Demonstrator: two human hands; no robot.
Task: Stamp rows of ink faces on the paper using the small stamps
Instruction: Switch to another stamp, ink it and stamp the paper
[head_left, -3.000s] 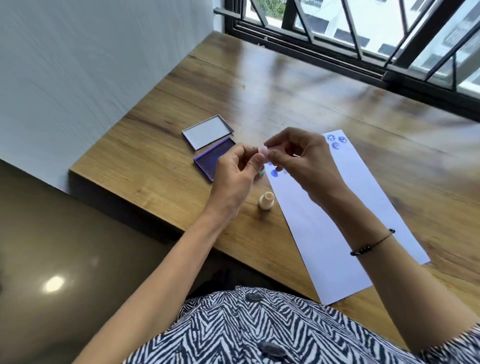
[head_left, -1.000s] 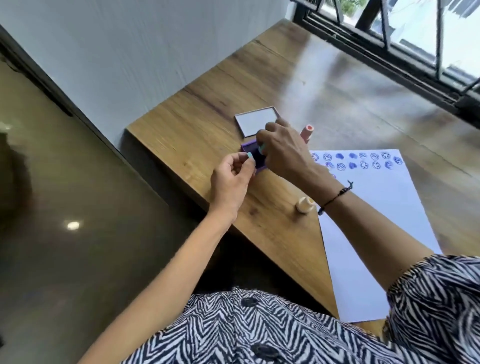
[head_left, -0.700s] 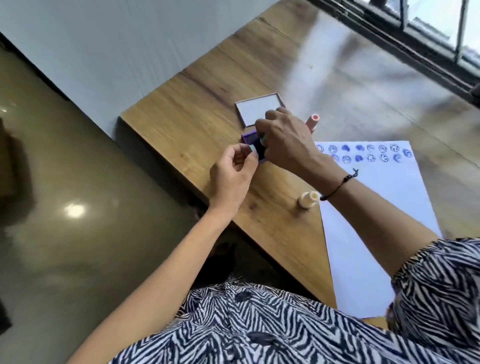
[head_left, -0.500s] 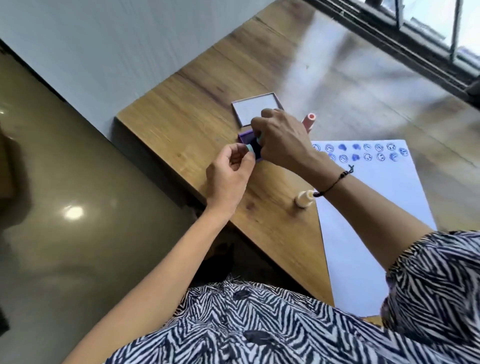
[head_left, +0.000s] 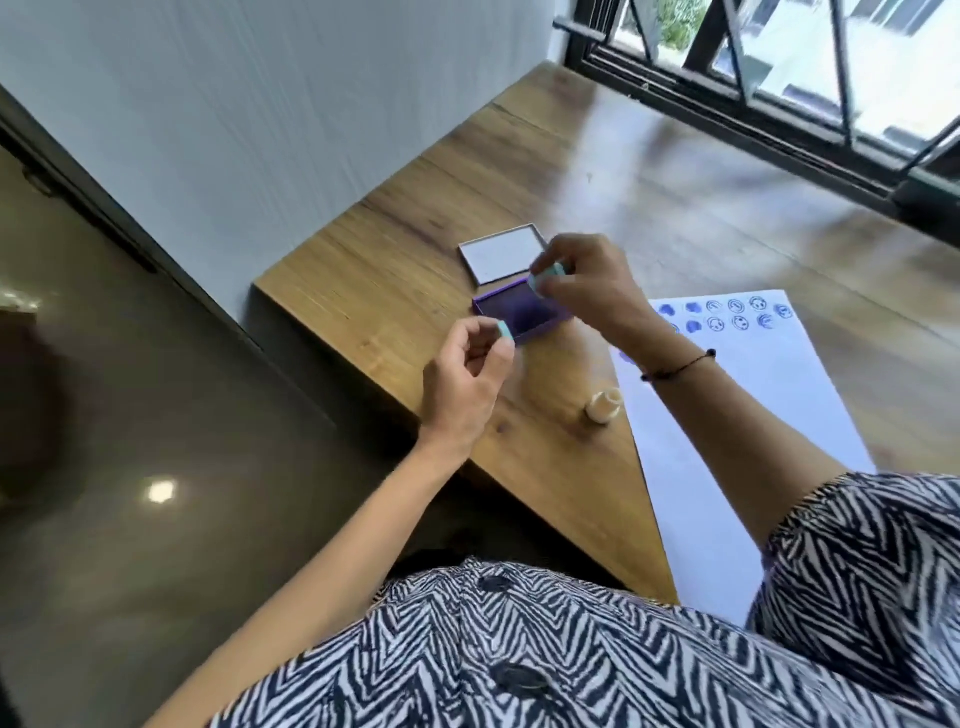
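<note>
My right hand (head_left: 587, 291) is shut on a small teal stamp (head_left: 546, 277), held just above the far right part of the open purple ink pad (head_left: 514, 315). My left hand (head_left: 465, 379) hovers at the pad's near left corner and pinches a small teal piece (head_left: 503, 329), maybe the stamp's cap. The white paper (head_left: 753, 426) lies to the right, with two rows of blue ink faces (head_left: 737, 314) along its far end. A cream stamp (head_left: 602, 406) stands upright by the paper's left edge.
The ink pad's lid (head_left: 501, 253) lies open-side up just beyond the pad. The wooden table (head_left: 395, 270) ends at a corner close to my left hand. A white wall runs along the left and a barred window (head_left: 779, 78) stands at the far end.
My right hand has lifted off the ink pad with the teal stamp, uncovering the pad's surface. The pink stamp seen earlier behind that hand is out of sight. My left hand has barely moved.
</note>
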